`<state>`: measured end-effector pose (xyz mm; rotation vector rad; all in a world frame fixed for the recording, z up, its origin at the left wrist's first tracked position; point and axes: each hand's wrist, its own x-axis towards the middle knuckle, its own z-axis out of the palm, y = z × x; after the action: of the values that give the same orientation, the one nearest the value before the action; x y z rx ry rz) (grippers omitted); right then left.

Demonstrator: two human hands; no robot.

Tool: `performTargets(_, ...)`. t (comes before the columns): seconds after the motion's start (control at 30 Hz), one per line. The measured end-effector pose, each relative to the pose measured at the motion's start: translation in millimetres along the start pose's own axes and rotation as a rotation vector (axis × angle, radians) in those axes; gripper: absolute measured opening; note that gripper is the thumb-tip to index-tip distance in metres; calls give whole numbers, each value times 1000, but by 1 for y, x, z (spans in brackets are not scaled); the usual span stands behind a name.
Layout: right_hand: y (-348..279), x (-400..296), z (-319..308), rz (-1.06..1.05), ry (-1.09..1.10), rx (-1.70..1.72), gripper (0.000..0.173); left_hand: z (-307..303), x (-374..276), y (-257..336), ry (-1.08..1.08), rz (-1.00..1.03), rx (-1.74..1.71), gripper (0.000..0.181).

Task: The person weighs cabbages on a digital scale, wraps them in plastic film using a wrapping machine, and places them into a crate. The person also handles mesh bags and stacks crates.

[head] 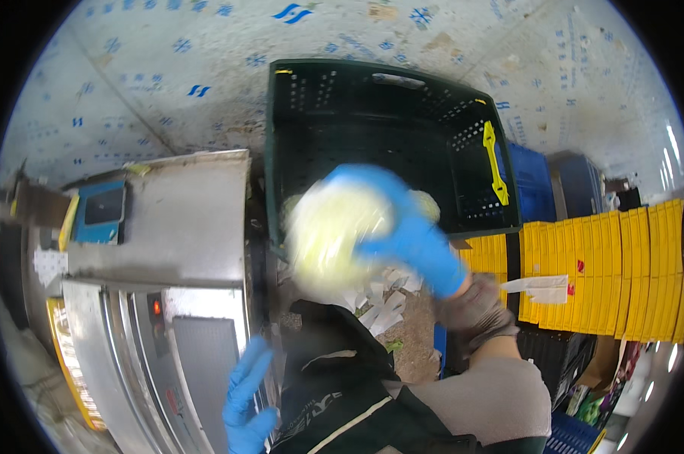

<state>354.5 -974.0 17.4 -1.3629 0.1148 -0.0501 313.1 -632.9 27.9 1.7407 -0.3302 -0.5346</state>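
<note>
My right hand, in a blue glove, grips a round, pale yellow-green head of vegetable, probably a cabbage. Motion blurs the head, and its shiny surface looks like clear film. It is held in front of the near edge of a dark green plastic crate. Behind my fingers, part of another pale round vegetable shows inside that crate. Low on the left, my left hand, also blue-gloved, has its fingers apart and holds nothing. It is beside a stainless-steel machine.
A metal tabletop on the left bears a blue device. Stacked yellow crates stand at right, near blue bins. Paper scraps litter the floor. A panelled wall closes off the far side.
</note>
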Motion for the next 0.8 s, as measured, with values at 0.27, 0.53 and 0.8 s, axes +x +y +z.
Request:
performTargets(0.27,121,-32,-332,473,831,-1503,69,5,34,19,189,-443,-48,32)
performTargets(0.53,212,-60,-447,1154,119,-1540,86,6,47,26,92,-465,96,34)
performTargets(0.8,95,140,-173,-289,150,-1155,29,-36,-61,-16,444,-395,-180,30)
